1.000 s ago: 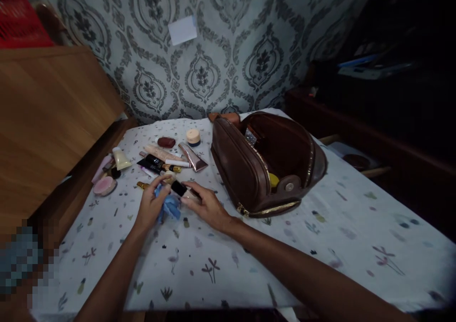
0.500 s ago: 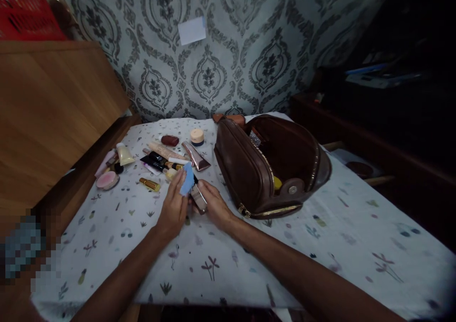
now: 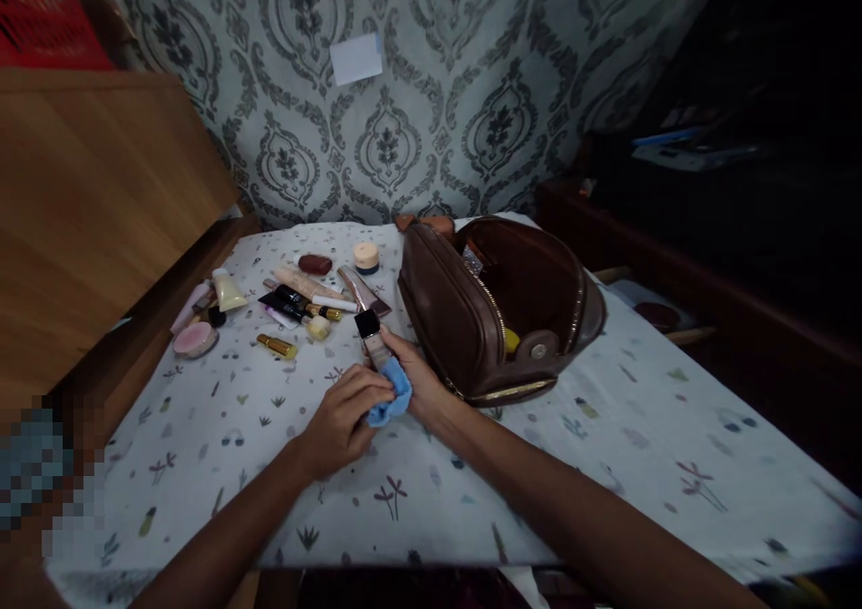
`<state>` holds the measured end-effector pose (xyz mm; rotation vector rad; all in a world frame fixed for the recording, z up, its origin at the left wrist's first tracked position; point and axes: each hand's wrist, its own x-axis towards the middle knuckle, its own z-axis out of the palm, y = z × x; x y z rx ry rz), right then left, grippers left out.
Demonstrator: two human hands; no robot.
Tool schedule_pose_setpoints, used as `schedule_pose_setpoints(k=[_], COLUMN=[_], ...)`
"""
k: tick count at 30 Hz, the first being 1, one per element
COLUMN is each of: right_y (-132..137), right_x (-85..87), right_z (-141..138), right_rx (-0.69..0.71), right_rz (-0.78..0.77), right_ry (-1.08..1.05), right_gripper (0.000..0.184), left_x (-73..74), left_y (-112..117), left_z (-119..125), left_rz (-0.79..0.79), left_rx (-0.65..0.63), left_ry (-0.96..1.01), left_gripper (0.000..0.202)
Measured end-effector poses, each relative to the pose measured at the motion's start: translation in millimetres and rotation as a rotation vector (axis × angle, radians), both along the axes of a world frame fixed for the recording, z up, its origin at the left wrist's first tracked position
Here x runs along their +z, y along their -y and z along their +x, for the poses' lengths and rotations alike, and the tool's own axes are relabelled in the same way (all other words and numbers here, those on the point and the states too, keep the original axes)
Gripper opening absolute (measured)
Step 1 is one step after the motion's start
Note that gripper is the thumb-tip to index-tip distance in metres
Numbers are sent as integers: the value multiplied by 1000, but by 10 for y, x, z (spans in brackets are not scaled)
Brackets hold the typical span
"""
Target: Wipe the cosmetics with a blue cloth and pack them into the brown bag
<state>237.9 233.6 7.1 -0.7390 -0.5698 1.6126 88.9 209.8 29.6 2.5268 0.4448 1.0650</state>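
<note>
My right hand (image 3: 418, 377) grips a small bottle with a black cap (image 3: 372, 336), held upright and tilted a little above the printed tablecloth (image 3: 471, 492). My left hand (image 3: 342, 419) is closed on a blue cloth (image 3: 391, 395) and presses it against the lower part of the bottle. Both hands sit just left of an open brown leather pouch (image 3: 464, 322), whose zip mouth faces up and shows a yellow item inside.
Several cosmetics lie in a cluster at the back left: a gold lipstick (image 3: 276, 346), a pink compact (image 3: 195, 339), tubes (image 3: 306, 284), a small round jar (image 3: 365, 256). A wooden panel (image 3: 94, 223) stands at the left. Dark furniture fills the right.
The blue cloth has gone from the top of the bottle down to its base. The bottle has turned more upright, and both hands have shifted slightly toward me and the pouch.
</note>
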Motion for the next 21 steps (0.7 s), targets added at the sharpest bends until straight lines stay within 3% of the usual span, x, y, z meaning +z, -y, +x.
schedule_pose_setpoints(k=[3,7,9,13,18,21], right_y=[-26,-33,-16,23,36,14], right_x=[-10,-20,-20,-21,-38,-51], right_z=[-24,-57,-68,-103,-132,-116], right_rx=[3,-2,53,131,46,-18], right_rz=[-93,-150,-137,-95,-115,-90], right_ry=[-101,-130,-121,-63,-31,-35], right_gripper=[37,26,24,29,33,35], left_x=[41,73,56,-59,-194,-203], left_y=[-44,-185,-260,-323,-242,-161], left_z=[-57,-157,-187,-184,-138,-108], left_rz=[-118,-182,-176,-73,76,132], left_rx=[105,522,655,590,531,428], left_ry=[114,337,400,266,107,67], left_gripper=[20,20,22,30,41,42])
